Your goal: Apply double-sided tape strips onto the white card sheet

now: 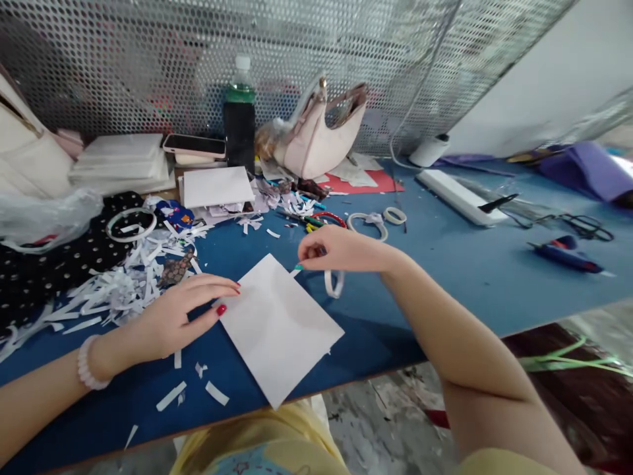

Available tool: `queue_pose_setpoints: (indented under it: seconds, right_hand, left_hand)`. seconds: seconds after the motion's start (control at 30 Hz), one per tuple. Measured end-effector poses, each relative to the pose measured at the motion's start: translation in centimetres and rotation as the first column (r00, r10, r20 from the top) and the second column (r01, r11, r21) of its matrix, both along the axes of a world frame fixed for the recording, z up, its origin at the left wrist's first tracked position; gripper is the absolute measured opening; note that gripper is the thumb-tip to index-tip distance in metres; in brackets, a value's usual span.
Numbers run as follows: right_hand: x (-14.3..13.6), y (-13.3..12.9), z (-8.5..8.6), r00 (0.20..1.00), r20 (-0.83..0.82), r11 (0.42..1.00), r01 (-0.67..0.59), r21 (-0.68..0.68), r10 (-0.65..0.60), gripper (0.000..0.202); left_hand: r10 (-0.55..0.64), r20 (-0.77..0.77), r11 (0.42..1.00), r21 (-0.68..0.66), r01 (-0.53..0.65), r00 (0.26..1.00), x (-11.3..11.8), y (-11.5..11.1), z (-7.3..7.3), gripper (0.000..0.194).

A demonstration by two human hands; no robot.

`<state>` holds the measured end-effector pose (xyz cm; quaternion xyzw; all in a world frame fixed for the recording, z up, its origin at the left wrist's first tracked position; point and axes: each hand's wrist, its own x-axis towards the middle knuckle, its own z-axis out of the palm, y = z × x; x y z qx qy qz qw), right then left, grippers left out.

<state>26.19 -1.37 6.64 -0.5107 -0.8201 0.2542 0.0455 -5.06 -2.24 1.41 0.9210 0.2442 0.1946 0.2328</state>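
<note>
A white square sheet or card lies turned like a diamond on the blue table, its lower corner past the front edge. My left hand reaches to its left edge, fingers stretched out and the fingertips resting on it. At its upper right edge my right hand is closed in a pinch on a narrow white strip. A bit of teal shows at those fingertips; I cannot tell what it is. Just below the right hand is a white ring like a tape roll, partly hidden by the hand.
Paper scraps are heaped on the left beside a black dotted cloth. Behind stand a white stack, a dark bottle and a pale handbag. Rings, a white box and blue-handled cutters lie right.
</note>
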Motion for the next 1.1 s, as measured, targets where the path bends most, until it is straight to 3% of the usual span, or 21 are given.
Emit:
queue_pose_setpoints:
  seconds: [0.1, 0.2, 0.27, 0.33, 0.4, 0.47, 0.53, 0.57, 0.63, 0.7, 0.8, 0.93, 1.0, 1.1]
  right_hand:
    - [-0.2, 0.0, 3.0, 0.997, -0.057, 0.989, 0.057, 0.137, -0.050, 0.018]
    - [-0.8, -0.2, 6.5, 0.995, -0.039, 0.940, 0.099, 0.326, -0.091, 0.011]
    - [-1.5, -0.9, 8.6, 0.994, 0.037, 0.865, 0.068, 0.497, -0.099, 0.012]
    - [-2.4, -2.0, 10.1, 0.990, 0.122, 0.796, -0.020, 0.604, -0.067, 0.019]
    - [-3.3, -3.3, 10.7, 0.974, 0.220, 0.785, -0.174, 0.594, 0.049, 0.029]
    - [-4.2, -4.6, 10.2, 0.912, 0.331, 0.754, -0.391, 0.528, 0.241, 0.035]
    - [-5.1, -5.8, 8.9, 0.819, 0.406, 0.659, -0.569, 0.492, 0.405, 0.039]
    - [-5.6, -6.2, 8.0, 0.777, 0.431, 0.613, -0.628, 0.480, 0.459, 0.036]
    - [-6.5, -6.8, 6.3, 0.706, 0.448, 0.509, -0.707, 0.492, 0.548, 0.030]
    - [-7.1, -7.0, 4.7, 0.648, 0.461, 0.460, -0.759, 0.462, 0.606, 0.027]
    - [-7.5, -7.0, 2.8, 0.630, 0.447, 0.500, -0.776, 0.385, 0.635, 0.022]
    - [-6.9, -6.7, 0.7, 0.729, 0.395, 0.698, -0.671, 0.251, 0.559, 0.016]
    - [-6.6, -6.2, -0.3, 0.794, 0.296, 0.793, -0.589, 0.156, 0.532, 0.017]
    - [-6.3, -5.3, -1.7, 0.868, 0.128, 0.874, -0.486, 0.013, 0.480, 0.020]
  left_hand:
    - [0.133, 0.153, 0.984, -0.140, -0.111, 0.979, -0.1, -0.1, 1.1, 0.027]
    - [0.152, 0.260, 0.941, -0.332, -0.059, 0.954, -0.4, -0.4, 1.8, 0.030]
    - [0.165, 0.277, 0.867, -0.498, -0.005, 0.947, -0.4, -0.6, 1.9, 0.033]
    - [0.170, 0.279, 0.736, -0.674, 0.067, 0.945, -0.2, -0.7, 1.6, 0.040]
    - [0.151, 0.296, 0.543, -0.822, 0.171, 0.943, 0.2, -0.8, 1.2, 0.054]
    - [0.139, 0.300, 0.324, -0.914, 0.243, 0.944, 0.7, -0.9, 0.6, 0.069]
    - [0.144, 0.300, 0.146, -0.949, 0.280, 0.943, 1.1, -1.2, 0.2, 0.082]
    - [0.144, 0.303, 0.087, -0.952, 0.293, 0.942, 1.2, -1.3, 0.0, 0.087]
    - [0.145, 0.319, 0.022, -0.947, 0.320, 0.936, 1.3, -1.6, -0.1, 0.090]
    - [0.172, 0.315, -0.001, -0.947, 0.320, 0.933, 1.2, -1.8, -0.1, 0.091]
    - [0.294, 0.252, 0.047, -0.967, 0.249, 0.922, 1.2, -1.9, -0.1, 0.080]
    - [0.540, 0.186, 0.209, -0.974, 0.083, 0.821, 1.6, -1.8, -0.4, 0.043]
    - [0.586, 0.173, 0.241, -0.970, 0.034, 0.792, 1.8, -1.7, -0.5, 0.044]
    - [0.586, 0.152, 0.296, -0.955, -0.035, 0.796, 1.9, -1.4, -0.5, 0.050]
